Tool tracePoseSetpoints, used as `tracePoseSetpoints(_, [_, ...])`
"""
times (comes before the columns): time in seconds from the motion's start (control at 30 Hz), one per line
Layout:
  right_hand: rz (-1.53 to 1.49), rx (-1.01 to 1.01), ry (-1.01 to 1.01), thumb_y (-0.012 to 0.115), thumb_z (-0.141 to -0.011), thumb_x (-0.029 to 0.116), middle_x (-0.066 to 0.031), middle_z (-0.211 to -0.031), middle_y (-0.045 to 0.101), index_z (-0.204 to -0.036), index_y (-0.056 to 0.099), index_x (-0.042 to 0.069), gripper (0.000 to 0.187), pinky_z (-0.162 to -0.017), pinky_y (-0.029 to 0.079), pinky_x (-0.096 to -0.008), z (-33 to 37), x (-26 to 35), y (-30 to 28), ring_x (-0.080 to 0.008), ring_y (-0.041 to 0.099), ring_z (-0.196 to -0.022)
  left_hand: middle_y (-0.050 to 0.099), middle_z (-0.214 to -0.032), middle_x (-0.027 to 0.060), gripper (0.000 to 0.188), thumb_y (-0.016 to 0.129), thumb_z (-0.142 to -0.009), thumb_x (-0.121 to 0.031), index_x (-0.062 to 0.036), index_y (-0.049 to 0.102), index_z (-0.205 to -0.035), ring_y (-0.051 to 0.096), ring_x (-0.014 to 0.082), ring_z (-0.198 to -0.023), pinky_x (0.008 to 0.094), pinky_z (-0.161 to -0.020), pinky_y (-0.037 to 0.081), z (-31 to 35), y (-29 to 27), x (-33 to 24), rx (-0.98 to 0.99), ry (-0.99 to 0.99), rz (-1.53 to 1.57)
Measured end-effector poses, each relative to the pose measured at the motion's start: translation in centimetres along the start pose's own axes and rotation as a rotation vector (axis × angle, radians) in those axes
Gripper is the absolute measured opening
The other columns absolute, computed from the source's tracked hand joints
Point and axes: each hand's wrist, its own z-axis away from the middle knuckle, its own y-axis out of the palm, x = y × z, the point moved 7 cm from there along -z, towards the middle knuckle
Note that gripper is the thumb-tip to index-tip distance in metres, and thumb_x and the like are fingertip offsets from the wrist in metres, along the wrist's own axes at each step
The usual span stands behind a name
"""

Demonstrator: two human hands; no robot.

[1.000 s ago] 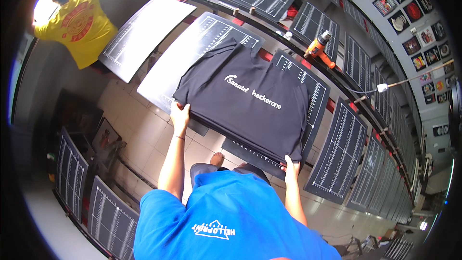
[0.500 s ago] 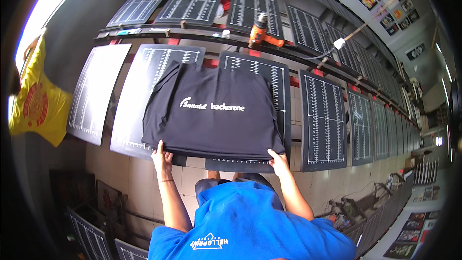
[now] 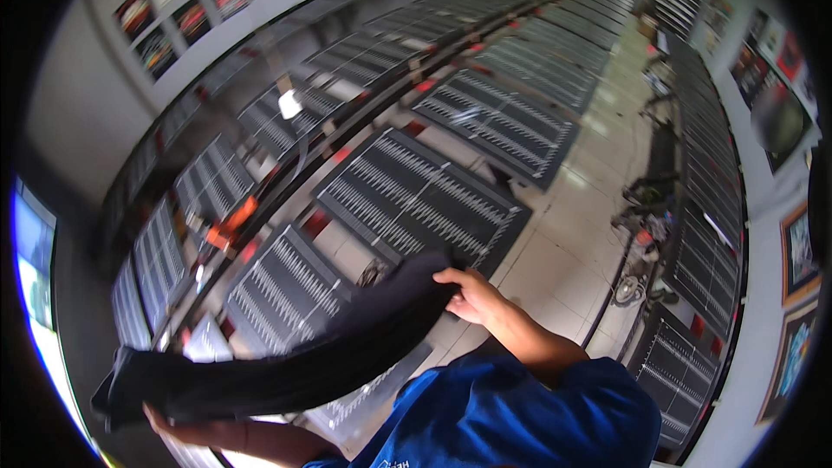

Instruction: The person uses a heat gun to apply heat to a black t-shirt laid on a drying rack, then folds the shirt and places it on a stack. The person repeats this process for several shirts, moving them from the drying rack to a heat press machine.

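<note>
A black T-shirt (image 3: 286, 386) hangs in the air between my hands, stretched sideways into a long sagging band. My right hand (image 3: 471, 295) pinches one end of it, thumb on top. At the lower left, my left hand (image 3: 173, 426) grips the cloth near the other end; it is dim and its fingers are partly hidden. Behind the shirt lies a dark board with white ruled scales (image 3: 286, 290), part of it covered by the cloth. The shirt's printed side does not show.
More ruled boards (image 3: 420, 195) line a long dark rail (image 3: 368, 108). An orange power drill (image 3: 232, 225) rests by the rail, near a white fitting (image 3: 289, 104) on a stick. Tiled floor (image 3: 555, 251) runs between the rows, with machine parts and cables (image 3: 637, 247) at right.
The shirt has come up off the boards, where it lay flat with its white print showing. My view and body have turned to the right, and both hands still hold the cloth.
</note>
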Motion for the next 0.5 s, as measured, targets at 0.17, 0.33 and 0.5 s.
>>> tracePoseSetpoints(0.17, [-0.303,-0.020,-0.221,0.060,-0.087,0.012,0.0033,-0.059,0.050,-0.076,0.055,0.010,0.012,-0.044,0.029,-0.0198,7.5,18.2,-17.7,-0.0037,0.037,-0.042,0.058,-0.116,0.0217,0.040,0.063,-0.087,-0.020,-0.0005,0.057,-0.121,0.063,0.0320,-0.098,0.0436,-0.088,0.055,10.6,25.7,-0.9,0.062,-0.296,0.241])
tracePoseSetpoints(0.33, [-0.339,-0.334,-0.636,0.057,-0.088,0.011,0.0027,-0.063,0.051,-0.085,0.056,0.005,0.007,-0.046,0.031,-0.0196,18.4,34.7,-31.1,-0.0038,0.039,-0.046,0.060,-0.119,0.0165,0.034,0.049,-0.095,-0.024,-0.0040,0.063,-0.119,0.065,0.0286,-0.093,0.0412,-0.086,0.053,26.8,50.9,-7.5,0.053,-0.386,0.259])
tracePoseSetpoints(0.5, [-0.533,-0.447,-0.803,0.059,-0.085,0.006,0.0003,-0.079,0.062,-0.100,0.060,0.003,0.015,-0.046,0.038,-0.0153,21.7,46.4,-41.1,-0.0037,0.045,-0.050,0.058,-0.125,0.0133,0.044,0.049,-0.093,-0.037,-0.0044,0.063,-0.119,0.054,0.0258,-0.115,0.0400,-0.102,0.041,40.6,71.5,-11.8,0.131,-0.727,0.257])
